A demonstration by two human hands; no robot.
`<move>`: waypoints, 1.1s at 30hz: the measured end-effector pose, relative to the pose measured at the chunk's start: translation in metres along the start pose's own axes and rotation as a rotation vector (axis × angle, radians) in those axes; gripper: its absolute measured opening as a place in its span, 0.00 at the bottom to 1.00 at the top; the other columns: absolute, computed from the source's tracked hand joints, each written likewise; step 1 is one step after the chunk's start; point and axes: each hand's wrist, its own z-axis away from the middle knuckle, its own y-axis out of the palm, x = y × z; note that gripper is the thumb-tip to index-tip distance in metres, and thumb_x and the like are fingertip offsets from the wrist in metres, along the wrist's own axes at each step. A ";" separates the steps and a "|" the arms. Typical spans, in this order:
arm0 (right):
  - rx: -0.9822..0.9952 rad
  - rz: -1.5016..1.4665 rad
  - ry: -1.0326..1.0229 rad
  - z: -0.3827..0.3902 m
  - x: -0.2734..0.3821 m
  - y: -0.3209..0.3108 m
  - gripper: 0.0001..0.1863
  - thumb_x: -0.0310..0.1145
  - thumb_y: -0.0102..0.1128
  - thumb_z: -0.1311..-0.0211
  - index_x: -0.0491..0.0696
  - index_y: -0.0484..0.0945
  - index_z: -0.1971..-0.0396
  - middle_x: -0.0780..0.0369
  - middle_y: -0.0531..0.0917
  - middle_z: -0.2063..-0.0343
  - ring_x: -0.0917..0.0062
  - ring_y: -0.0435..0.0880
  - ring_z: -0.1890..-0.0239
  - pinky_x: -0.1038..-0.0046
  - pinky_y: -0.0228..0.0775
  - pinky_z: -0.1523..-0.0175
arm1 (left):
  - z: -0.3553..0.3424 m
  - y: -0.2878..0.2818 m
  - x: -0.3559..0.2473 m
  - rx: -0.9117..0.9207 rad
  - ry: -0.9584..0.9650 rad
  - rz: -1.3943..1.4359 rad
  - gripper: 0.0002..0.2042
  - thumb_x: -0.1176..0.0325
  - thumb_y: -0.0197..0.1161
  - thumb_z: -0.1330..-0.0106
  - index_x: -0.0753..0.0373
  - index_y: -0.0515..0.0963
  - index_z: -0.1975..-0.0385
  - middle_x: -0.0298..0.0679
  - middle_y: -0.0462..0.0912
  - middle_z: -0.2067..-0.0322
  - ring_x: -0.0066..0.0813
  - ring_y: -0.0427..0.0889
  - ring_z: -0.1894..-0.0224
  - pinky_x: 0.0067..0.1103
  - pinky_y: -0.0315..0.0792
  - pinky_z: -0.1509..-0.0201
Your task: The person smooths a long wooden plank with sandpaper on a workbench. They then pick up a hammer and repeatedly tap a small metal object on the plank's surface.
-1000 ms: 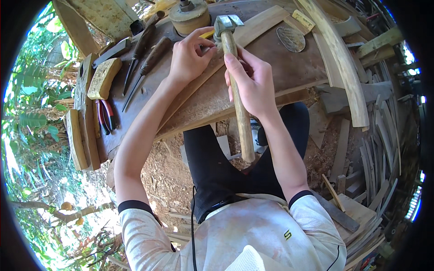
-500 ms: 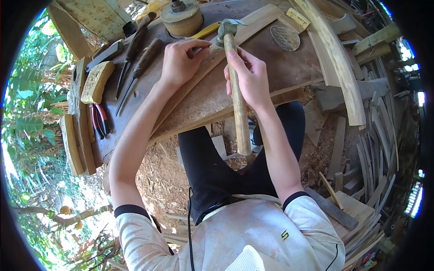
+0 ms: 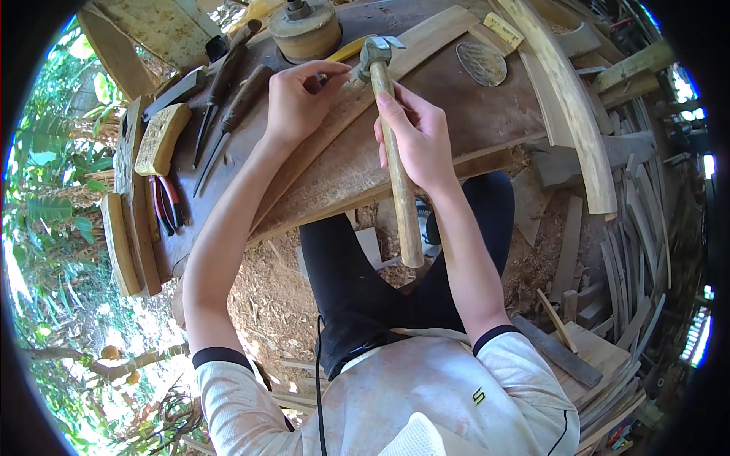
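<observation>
My right hand (image 3: 417, 135) is wrapped round the wooden handle of a hammer (image 3: 403, 205), whose metal head points away from me over a long wooden strip (image 3: 331, 129). The strip lies slantwise across the worktable (image 3: 346, 176). At the strip's far side, left of the hammer head, my left hand (image 3: 298, 106) is closed in a pinch, thumb against the forefinger. Whatever sits between those fingertips is too small to make out. A yellow-handled tool (image 3: 351, 49) lies just beyond them, partly hidden.
Left on the table are two long-handled files (image 3: 233, 114), red-handled pliers (image 3: 166, 204) and a wood block (image 3: 163, 139). A round wooden piece (image 3: 306, 34) stands at the back. An oval disc (image 3: 482, 64) and long curved boards (image 3: 566, 99) lie right. Scrap wood (image 3: 635, 243) is piled beyond.
The hammer head has shifted slightly left and the handle's end has come slightly nearer to me. My left hand has moved a little left, still pinched.
</observation>
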 end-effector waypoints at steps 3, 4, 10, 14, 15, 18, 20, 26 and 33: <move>0.006 0.001 -0.002 0.000 -0.001 -0.001 0.22 0.43 0.58 0.20 0.41 0.80 0.40 0.67 0.76 0.81 0.84 0.75 0.85 0.78 0.68 0.80 | 0.000 0.001 -0.001 0.009 0.049 -0.016 0.08 0.71 0.73 0.36 0.57 0.91 0.59 0.36 0.86 0.79 0.14 0.71 0.81 0.18 0.68 0.75; 0.002 -0.002 0.000 0.000 -0.001 -0.001 0.22 0.43 0.58 0.20 0.41 0.80 0.41 0.67 0.76 0.81 0.84 0.75 0.85 0.78 0.68 0.80 | 0.000 0.001 -0.001 0.014 0.044 -0.017 0.08 0.71 0.73 0.36 0.57 0.91 0.59 0.36 0.86 0.79 0.14 0.71 0.81 0.18 0.68 0.75; 0.009 0.012 -0.006 0.000 0.000 -0.001 0.22 0.43 0.58 0.20 0.41 0.80 0.40 0.67 0.77 0.81 0.84 0.75 0.85 0.78 0.68 0.80 | 0.000 0.000 -0.001 0.036 0.027 -0.047 0.08 0.71 0.73 0.37 0.57 0.91 0.59 0.36 0.86 0.78 0.16 0.71 0.81 0.19 0.69 0.74; 0.014 0.017 -0.012 0.000 -0.001 -0.001 0.22 0.43 0.58 0.20 0.41 0.80 0.40 0.67 0.77 0.81 0.84 0.75 0.85 0.78 0.67 0.79 | 0.000 0.000 -0.002 0.037 0.026 -0.040 0.08 0.71 0.73 0.37 0.57 0.91 0.59 0.36 0.86 0.78 0.16 0.71 0.81 0.19 0.69 0.74; 0.017 0.016 -0.014 0.000 -0.001 -0.001 0.23 0.43 0.58 0.20 0.41 0.80 0.39 0.67 0.77 0.81 0.84 0.75 0.85 0.78 0.67 0.79 | 0.001 0.000 -0.001 0.036 0.027 -0.040 0.08 0.71 0.73 0.37 0.57 0.91 0.59 0.36 0.86 0.78 0.16 0.71 0.81 0.19 0.69 0.74; 0.015 0.010 -0.017 0.001 0.000 0.000 0.23 0.44 0.58 0.20 0.41 0.80 0.39 0.67 0.77 0.81 0.84 0.75 0.86 0.78 0.67 0.79 | 0.000 0.000 -0.001 0.035 0.033 -0.051 0.08 0.71 0.73 0.37 0.57 0.91 0.59 0.35 0.86 0.78 0.16 0.71 0.81 0.19 0.69 0.74; 0.019 0.017 -0.020 0.001 -0.001 -0.001 0.23 0.44 0.58 0.20 0.40 0.79 0.39 0.67 0.77 0.81 0.84 0.75 0.86 0.78 0.67 0.80 | 0.000 0.000 -0.002 0.041 0.021 -0.064 0.08 0.71 0.73 0.38 0.57 0.91 0.59 0.35 0.87 0.77 0.16 0.72 0.81 0.19 0.69 0.74; 0.020 -0.005 -0.036 0.000 -0.001 -0.002 0.24 0.43 0.58 0.21 0.40 0.79 0.38 0.67 0.77 0.81 0.85 0.75 0.85 0.79 0.66 0.80 | 0.001 0.007 -0.003 -0.034 0.127 -0.028 0.11 0.72 0.75 0.38 0.58 0.88 0.55 0.33 0.89 0.74 0.15 0.69 0.83 0.18 0.67 0.76; 0.051 -0.019 -0.130 0.013 0.025 0.005 0.24 0.43 0.59 0.21 0.40 0.78 0.37 0.68 0.76 0.81 0.86 0.75 0.85 0.79 0.66 0.80 | -0.001 0.004 -0.009 -0.025 0.056 -0.042 0.13 0.72 0.75 0.41 0.60 0.80 0.59 0.34 0.90 0.70 0.22 0.78 0.81 0.21 0.74 0.72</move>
